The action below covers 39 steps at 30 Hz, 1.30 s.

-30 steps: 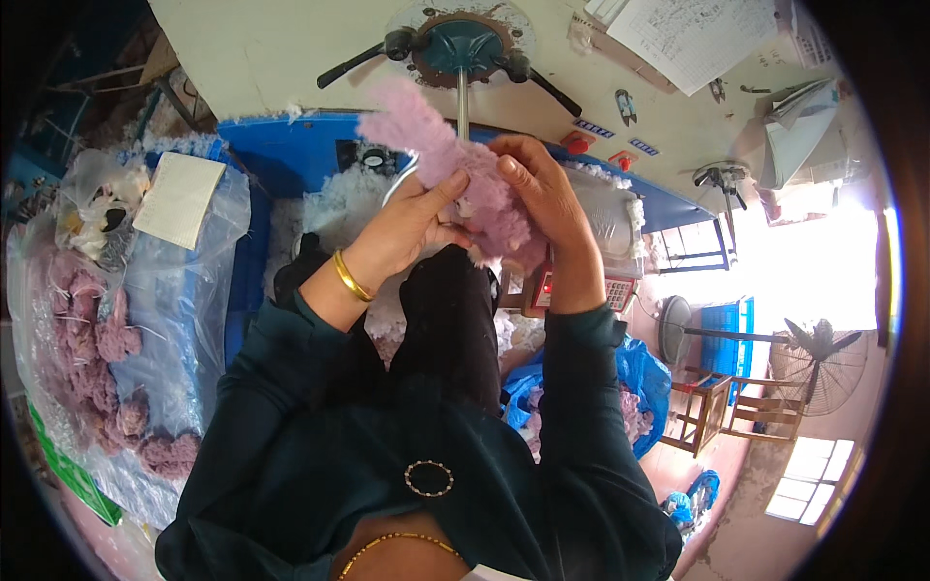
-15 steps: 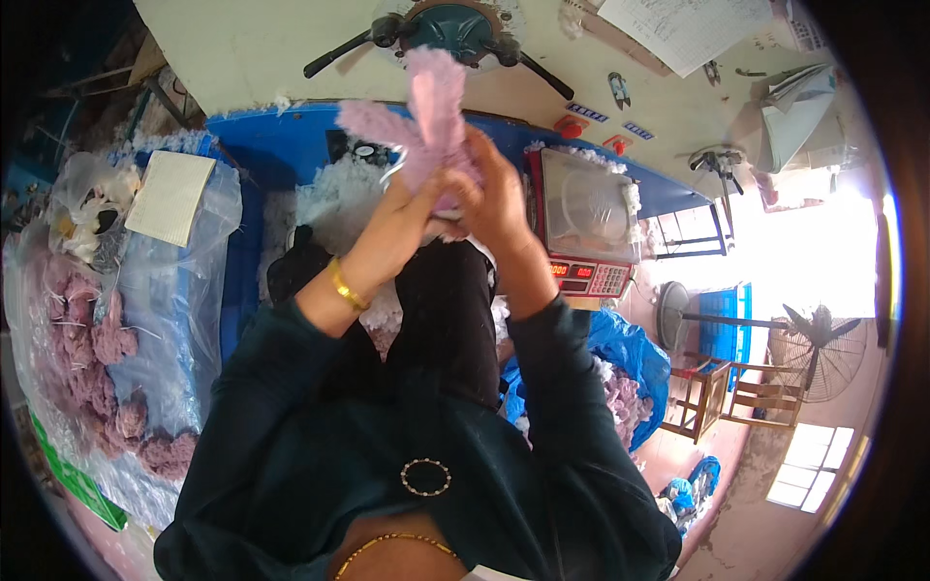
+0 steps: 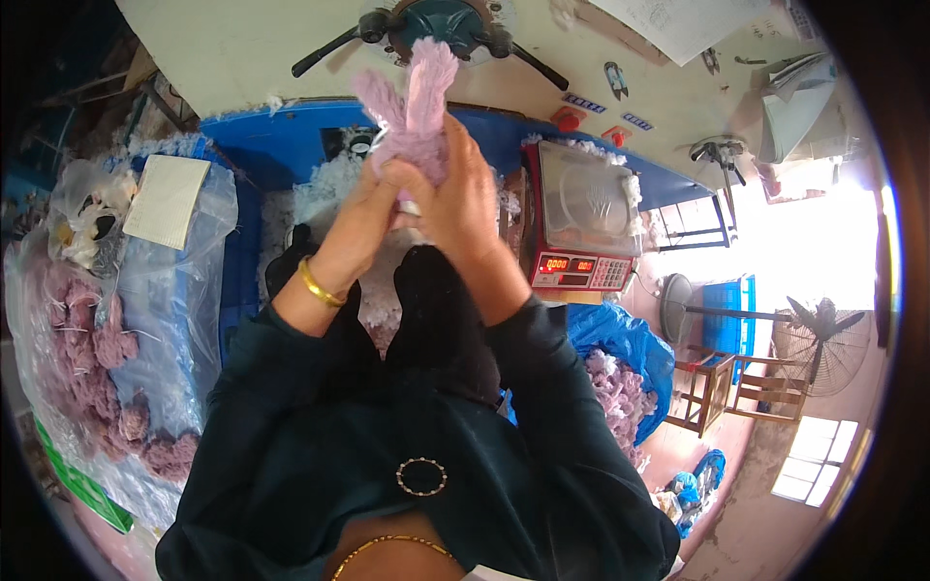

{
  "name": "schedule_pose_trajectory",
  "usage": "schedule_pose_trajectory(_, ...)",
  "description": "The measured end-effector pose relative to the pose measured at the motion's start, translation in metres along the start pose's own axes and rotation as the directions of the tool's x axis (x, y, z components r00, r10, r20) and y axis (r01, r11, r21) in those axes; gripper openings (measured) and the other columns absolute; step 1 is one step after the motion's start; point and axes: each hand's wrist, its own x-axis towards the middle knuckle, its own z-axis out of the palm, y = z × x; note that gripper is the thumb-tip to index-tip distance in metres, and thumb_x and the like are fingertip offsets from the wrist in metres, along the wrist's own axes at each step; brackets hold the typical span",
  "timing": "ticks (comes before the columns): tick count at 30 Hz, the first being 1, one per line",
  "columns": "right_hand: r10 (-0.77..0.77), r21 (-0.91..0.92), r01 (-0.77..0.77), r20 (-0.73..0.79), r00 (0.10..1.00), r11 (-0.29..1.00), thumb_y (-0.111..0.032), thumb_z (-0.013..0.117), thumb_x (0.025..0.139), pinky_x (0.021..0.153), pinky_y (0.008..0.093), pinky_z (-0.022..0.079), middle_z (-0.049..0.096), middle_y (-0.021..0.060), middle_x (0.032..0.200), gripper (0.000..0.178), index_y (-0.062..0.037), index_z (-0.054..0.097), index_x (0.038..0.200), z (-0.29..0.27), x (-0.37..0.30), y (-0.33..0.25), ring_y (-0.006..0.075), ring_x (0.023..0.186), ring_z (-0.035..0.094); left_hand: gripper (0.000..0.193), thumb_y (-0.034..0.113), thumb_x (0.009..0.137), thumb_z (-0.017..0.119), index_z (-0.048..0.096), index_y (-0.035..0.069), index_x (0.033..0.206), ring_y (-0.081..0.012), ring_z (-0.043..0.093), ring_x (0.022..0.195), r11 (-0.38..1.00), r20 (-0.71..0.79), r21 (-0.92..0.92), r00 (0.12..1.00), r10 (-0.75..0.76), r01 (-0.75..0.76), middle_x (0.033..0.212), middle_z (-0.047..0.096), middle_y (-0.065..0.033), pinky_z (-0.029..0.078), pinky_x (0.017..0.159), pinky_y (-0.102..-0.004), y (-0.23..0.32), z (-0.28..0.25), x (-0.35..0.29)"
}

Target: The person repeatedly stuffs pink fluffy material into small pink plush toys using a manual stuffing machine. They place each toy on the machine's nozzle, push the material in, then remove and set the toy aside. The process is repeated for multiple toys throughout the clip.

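A pinkish-purple plush toy piece (image 3: 418,136) with two long upright ears is held up in front of me, just short of the machine on the bench. My left hand (image 3: 376,205) grips its lower left side, thumb pressed over the front. Around its right side wraps my right hand (image 3: 459,198), fingers closed. A small pale patch shows at the bottom of the plush between my palms. Both hands meet at its base, so most of the lower part is hidden.
A dark green machine (image 3: 449,29) with two black handles is fixed to the bench (image 3: 242,58). At right stand a red scale (image 3: 581,218) and a blue bag (image 3: 620,334) of plush pieces. Plastic-wrapped purple plush (image 3: 82,349) lies at left. White stuffing (image 3: 334,194) fills the space below the bench.
Both hands have shifted slightly left with the plush piece, and it has turned a little. The right hand now wraps closer around its side.
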Motion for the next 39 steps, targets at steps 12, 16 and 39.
schedule_pose_trajectory(12, 0.456, 0.351, -0.454, 0.083, 0.886, 0.819, -0.058, 0.058, 0.082, 0.083, 0.0382, 0.047, 0.062, 0.0299, 0.101, 0.076, 0.0105, 0.052, 0.114, -0.009, 0.070, 0.002, 0.0359, 0.098, 0.062, 0.054, 0.035, 0.096, 0.049, 0.031, 0.003, 0.136, -0.0185, 0.062, 0.052, 0.925, -0.114, 0.265, 0.962, -0.249, 0.271, 0.100, 0.058, -0.0120, 0.050, 0.043, -0.0230, 0.069, 0.020, 0.055)
schedule_pose_trajectory(16, 0.394, 0.414, -0.391, 0.082, 0.915, 0.822, -0.054, 0.061, 0.083, 0.082, 0.0379, 0.047, 0.063, 0.0273, 0.097, 0.068, 0.0085, 0.053, 0.107, -0.010, 0.041, -0.006, 0.0340, 0.095, 0.063, 0.051, 0.033, 0.096, 0.049, 0.034, 0.001, 0.132, -0.0173, 0.061, 0.053, 0.927, -0.078, 0.333, 0.984, -0.158, 0.175, 0.102, 0.057, -0.0127, 0.050, 0.043, -0.0233, 0.056, 0.017, 0.031)
schedule_pose_trajectory(39, 0.585, 0.233, -0.678, 0.363, 0.725, 0.697, -0.030, 0.078, 0.073, 0.079, 0.0296, 0.050, 0.065, 0.0108, 0.107, 0.056, 0.0008, 0.059, 0.115, -0.169, -0.036, 0.249, 0.0194, 0.097, 0.062, 0.036, 0.023, 0.096, 0.051, 0.051, 0.003, 0.125, -0.0223, 0.060, 0.104, 0.776, -0.250, 0.599, 0.967, -0.053, 0.197, 0.124, 0.054, -0.0121, 0.050, 0.086, -0.0320, 0.007, -0.099, -0.116)
